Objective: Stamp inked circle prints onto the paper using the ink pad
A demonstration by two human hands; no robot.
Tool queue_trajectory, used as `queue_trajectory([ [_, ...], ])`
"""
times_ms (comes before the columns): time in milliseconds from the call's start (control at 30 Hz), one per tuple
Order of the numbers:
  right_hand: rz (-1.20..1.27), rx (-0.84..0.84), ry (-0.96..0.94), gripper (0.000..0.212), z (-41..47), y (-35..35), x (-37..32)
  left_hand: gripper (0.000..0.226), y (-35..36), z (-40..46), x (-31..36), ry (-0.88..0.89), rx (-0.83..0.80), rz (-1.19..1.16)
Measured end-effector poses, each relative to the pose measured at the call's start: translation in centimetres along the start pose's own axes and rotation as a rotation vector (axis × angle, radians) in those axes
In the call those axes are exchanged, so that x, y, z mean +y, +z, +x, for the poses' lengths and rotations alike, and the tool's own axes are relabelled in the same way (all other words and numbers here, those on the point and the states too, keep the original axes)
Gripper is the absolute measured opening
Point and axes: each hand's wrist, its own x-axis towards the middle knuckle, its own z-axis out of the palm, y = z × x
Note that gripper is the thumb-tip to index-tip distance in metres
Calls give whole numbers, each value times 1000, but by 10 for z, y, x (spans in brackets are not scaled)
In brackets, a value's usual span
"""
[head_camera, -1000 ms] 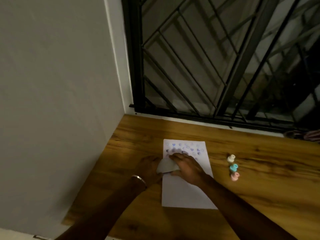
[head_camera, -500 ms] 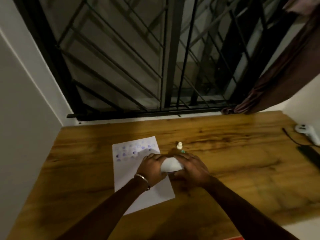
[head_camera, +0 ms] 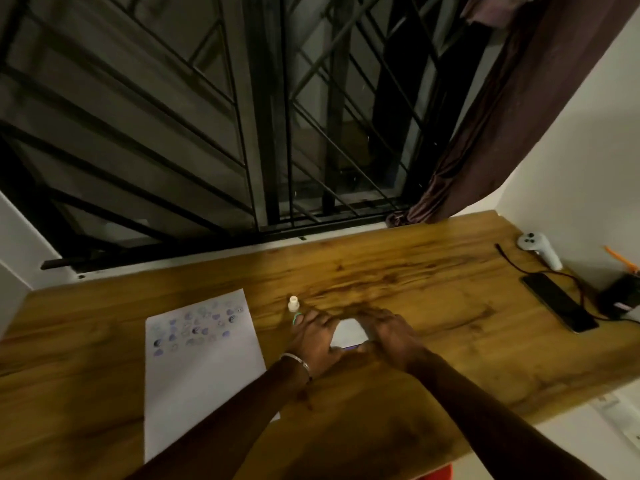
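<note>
A white sheet of paper (head_camera: 204,368) lies on the wooden table (head_camera: 433,289), with several purple prints in its upper part. To its right, both hands hold a small white ink pad case (head_camera: 349,332) down on the table; a purple edge shows at its near side. My left hand (head_camera: 313,337) grips its left side and my right hand (head_camera: 389,332) its right side. A cream stamp (head_camera: 293,303) stands upright just beyond my left fingers, and a teal stamp (head_camera: 297,317) peeks out from under them.
A barred window (head_camera: 242,133) runs along the table's far edge, with a dark curtain (head_camera: 502,133) at its right. At the far right lie a white controller (head_camera: 540,249), a black phone (head_camera: 559,303) with a cable, and a dark box (head_camera: 620,296).
Both hands carried the ink pad case off the paper to the right and now hold it on the bare table. The view swung right, showing the table's right end.
</note>
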Motion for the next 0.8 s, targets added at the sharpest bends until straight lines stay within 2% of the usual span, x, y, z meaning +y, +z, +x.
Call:
queue_trajectory([
  [300,83,-31,-19,73,6,18,16,62,24,12,6,12,10,81],
  [600,131,-45,-63,80,6,12,17,62,28,6,3,17,33,-10],
  [700,101,2,-78,76,8,12,13,57,22,0,-4,-4,56,-42],
  [800,44,120,-50,62,13,6,-2,49,9,-14,-14,-48,166,-62],
])
